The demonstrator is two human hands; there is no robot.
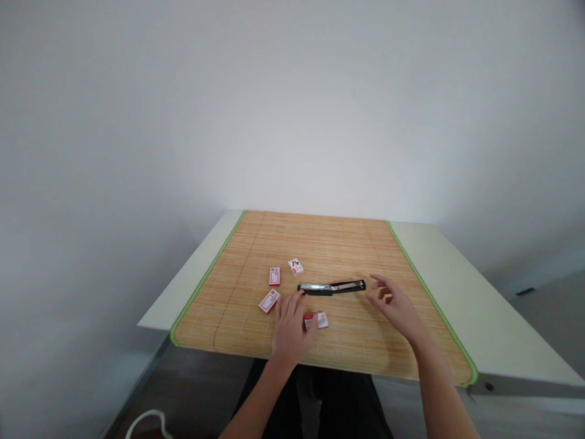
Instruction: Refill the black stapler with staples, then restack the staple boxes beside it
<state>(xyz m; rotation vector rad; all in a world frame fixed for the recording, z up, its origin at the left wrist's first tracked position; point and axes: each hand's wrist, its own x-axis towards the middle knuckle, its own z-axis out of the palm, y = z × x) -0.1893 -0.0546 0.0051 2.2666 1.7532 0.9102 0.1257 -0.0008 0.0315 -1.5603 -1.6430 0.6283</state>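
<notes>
The opened black stapler [332, 287] lies flat mid-mat on the surface [461, 286]. The left hand [290, 326], its grip loose and apart, rests just below the stapler's left end, touching a small staple box [317, 321]. The right hand [397, 303], fingers spread and empty, hovers at the stapler's right end. A careless nudge could scatter the nearby boxes [274, 276].

a plain office-like or home desk corner: a pale rectangular table [479, 305] against bare white walls [292, 110], covered by a green-edged bamboo slat mat [320, 238] with a black opened-out stapler [332, 287] and small red-and-white staple boxes [274, 276].
</notes>
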